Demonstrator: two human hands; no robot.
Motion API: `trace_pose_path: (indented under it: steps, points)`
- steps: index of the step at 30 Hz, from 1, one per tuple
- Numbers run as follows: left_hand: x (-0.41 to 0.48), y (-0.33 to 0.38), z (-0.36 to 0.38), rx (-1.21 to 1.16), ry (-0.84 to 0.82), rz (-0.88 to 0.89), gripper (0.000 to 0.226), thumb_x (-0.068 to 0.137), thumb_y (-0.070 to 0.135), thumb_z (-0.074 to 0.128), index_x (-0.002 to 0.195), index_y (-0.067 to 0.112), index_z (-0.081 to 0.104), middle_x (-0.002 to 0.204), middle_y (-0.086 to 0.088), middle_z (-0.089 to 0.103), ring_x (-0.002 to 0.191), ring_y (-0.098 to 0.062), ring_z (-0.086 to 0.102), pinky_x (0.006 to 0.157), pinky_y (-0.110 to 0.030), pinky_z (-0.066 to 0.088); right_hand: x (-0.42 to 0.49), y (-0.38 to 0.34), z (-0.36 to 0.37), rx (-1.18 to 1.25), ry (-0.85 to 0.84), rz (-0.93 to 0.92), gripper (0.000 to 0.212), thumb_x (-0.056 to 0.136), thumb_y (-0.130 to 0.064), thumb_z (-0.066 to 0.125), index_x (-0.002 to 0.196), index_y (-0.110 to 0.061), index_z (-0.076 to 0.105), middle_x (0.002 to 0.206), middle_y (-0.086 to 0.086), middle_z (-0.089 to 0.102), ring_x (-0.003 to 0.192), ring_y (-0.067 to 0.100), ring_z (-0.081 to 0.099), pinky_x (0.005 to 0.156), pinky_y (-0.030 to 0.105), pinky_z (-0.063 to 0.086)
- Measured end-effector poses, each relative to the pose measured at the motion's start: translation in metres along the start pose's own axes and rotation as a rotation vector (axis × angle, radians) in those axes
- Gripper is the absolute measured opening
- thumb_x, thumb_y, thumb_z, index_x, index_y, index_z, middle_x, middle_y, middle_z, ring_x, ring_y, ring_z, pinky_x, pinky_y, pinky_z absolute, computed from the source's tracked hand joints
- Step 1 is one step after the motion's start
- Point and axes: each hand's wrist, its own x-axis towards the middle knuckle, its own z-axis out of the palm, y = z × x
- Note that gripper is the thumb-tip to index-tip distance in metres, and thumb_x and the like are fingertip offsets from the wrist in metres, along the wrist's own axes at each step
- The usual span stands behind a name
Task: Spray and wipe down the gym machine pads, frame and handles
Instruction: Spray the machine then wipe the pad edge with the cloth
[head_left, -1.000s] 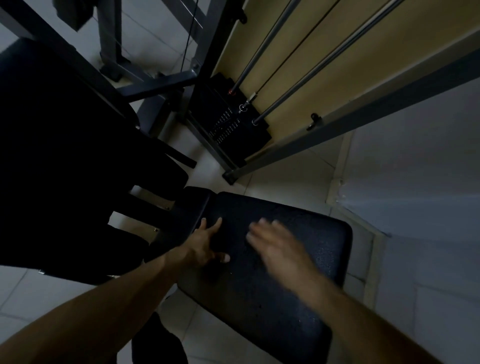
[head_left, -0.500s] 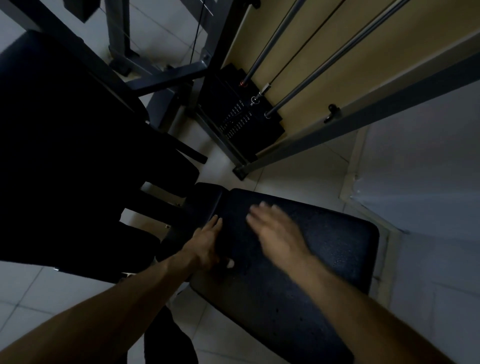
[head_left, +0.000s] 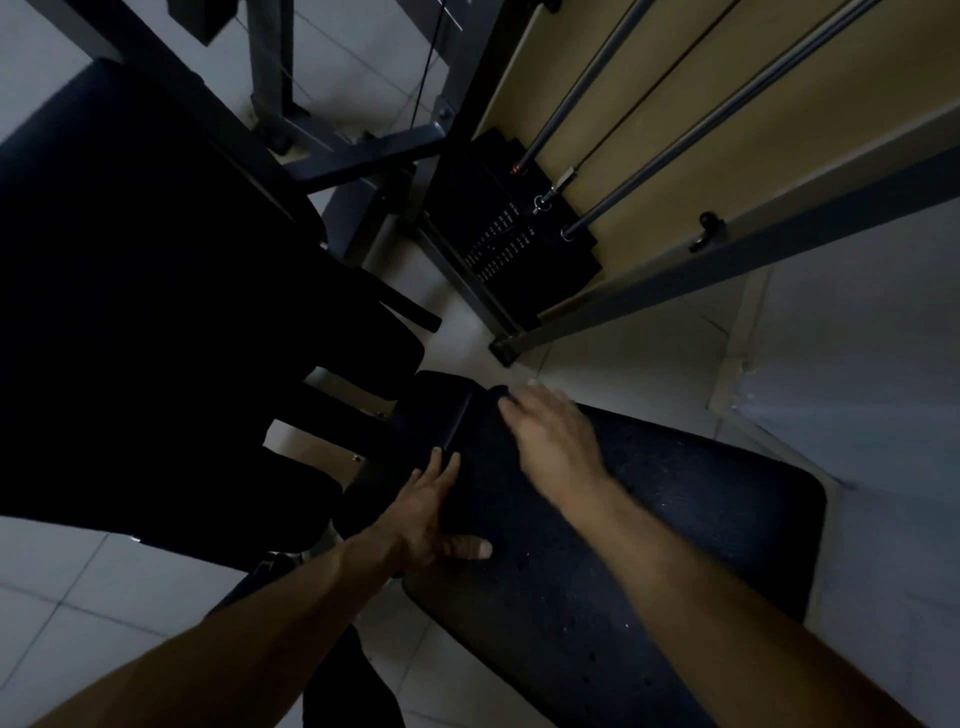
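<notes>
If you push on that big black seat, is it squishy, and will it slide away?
Probably a bit squishy: the black seat pad looks thick with rounded edges, like a cushion. It likely won't slide; the left hand and right hand both lie flat on it. Its speckled, dimpled surface should feel grippy, not slippery.

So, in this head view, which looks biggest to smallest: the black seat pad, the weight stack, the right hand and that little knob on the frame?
1. seat pad, largest by far.
2. weight stack, though farther away.
3. right hand, enlarged by nearness.
4. knob, smallest.
</notes>
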Motion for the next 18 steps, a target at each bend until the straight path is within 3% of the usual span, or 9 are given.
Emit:
trace_pose_path:
  steps: [3, 5, 7, 9, 11, 15, 16, 18]
  points:
    - [-0.002, -0.003, -0.004, 0.022, -0.018, -0.006, 0.175, 0.023, 0.107, 0.054, 0.164, 0.023, -0.010, 0.167, 0.005, -0.027, 0.156, -0.025, -0.016, 0.128, -0.045, 0.005, 0.020, -0.009, 0.004, 0.039, 0.028, 0.110, 0.037, 0.072, 0.010, 0.072, 0.107, -0.002, 0.072, 0.111, 0.017, 0.069, 0.108, 0.040, 0.066, 0.103, 0.050, 0.050]
    - [-0.001, -0.009, -0.004, 0.047, -0.016, 0.005, 0.173, 0.027, 0.106, 0.054, 0.163, 0.021, -0.010, 0.167, 0.004, -0.028, 0.156, -0.023, -0.016, 0.128, -0.042, 0.004, 0.000, -0.033, 0.010, 0.078, -0.065, -0.036, 0.051, 0.069, 0.009, 0.076, 0.119, 0.001, 0.071, 0.126, 0.022, 0.068, 0.120, 0.041, 0.064, 0.110, 0.052, 0.046]
    - [-0.001, -0.013, -0.004, 0.071, -0.017, 0.048, 0.164, 0.036, 0.104, 0.059, 0.164, 0.026, -0.009, 0.166, 0.004, -0.027, 0.156, -0.023, -0.016, 0.128, -0.043, 0.003, -0.026, -0.046, 0.015, 0.165, -0.213, -0.247, 0.059, 0.080, 0.004, 0.074, 0.137, 0.001, 0.061, 0.148, 0.023, 0.055, 0.140, 0.041, 0.049, 0.121, 0.051, 0.031]
    - [-0.001, -0.015, -0.004, 0.080, -0.001, 0.062, 0.164, 0.035, 0.104, 0.058, 0.164, 0.027, -0.007, 0.167, 0.004, -0.026, 0.157, -0.023, -0.015, 0.128, -0.043, 0.003, -0.024, -0.038, 0.015, 0.105, -0.249, -0.343, 0.060, 0.082, 0.001, 0.076, 0.140, -0.005, 0.061, 0.150, 0.019, 0.053, 0.143, 0.038, 0.047, 0.122, 0.049, 0.030]
    - [-0.004, -0.014, -0.006, 0.094, -0.008, 0.042, 0.171, 0.029, 0.107, 0.052, 0.164, 0.021, -0.008, 0.167, 0.004, -0.026, 0.156, -0.020, -0.013, 0.128, -0.041, 0.005, 0.005, -0.021, 0.021, 0.053, -0.115, -0.226, 0.056, 0.074, 0.007, 0.079, 0.127, -0.005, 0.070, 0.135, 0.020, 0.065, 0.130, 0.041, 0.059, 0.115, 0.053, 0.040]
    - [-0.009, -0.015, -0.004, 0.090, 0.010, 0.050, 0.156, 0.047, 0.095, 0.064, 0.164, 0.018, -0.005, 0.168, 0.004, -0.023, 0.157, -0.021, -0.012, 0.128, -0.039, 0.005, 0.048, -0.015, 0.017, 0.023, -0.046, 0.043, 0.028, 0.079, 0.001, 0.076, 0.104, -0.008, 0.070, 0.110, 0.012, 0.067, 0.111, 0.034, 0.062, 0.108, 0.045, 0.044]
    - [-0.011, -0.017, -0.002, 0.078, 0.014, 0.046, 0.162, 0.041, 0.101, 0.058, 0.164, 0.018, -0.006, 0.168, 0.003, -0.023, 0.157, -0.021, -0.012, 0.128, -0.038, 0.005, 0.044, -0.023, 0.020, 0.046, -0.044, 0.038, 0.029, 0.074, 0.001, 0.080, 0.101, -0.008, 0.071, 0.106, 0.012, 0.067, 0.105, 0.034, 0.063, 0.102, 0.044, 0.048]
    - [-0.014, -0.024, 0.002, 0.031, 0.040, 0.007, 0.173, 0.028, 0.109, 0.048, 0.164, 0.016, -0.007, 0.169, 0.000, -0.022, 0.157, -0.022, -0.012, 0.128, -0.037, 0.004, 0.018, -0.044, 0.027, 0.086, -0.108, -0.094, 0.040, 0.071, 0.001, 0.083, 0.109, -0.005, 0.073, 0.115, 0.016, 0.069, 0.112, 0.038, 0.063, 0.102, 0.047, 0.049]
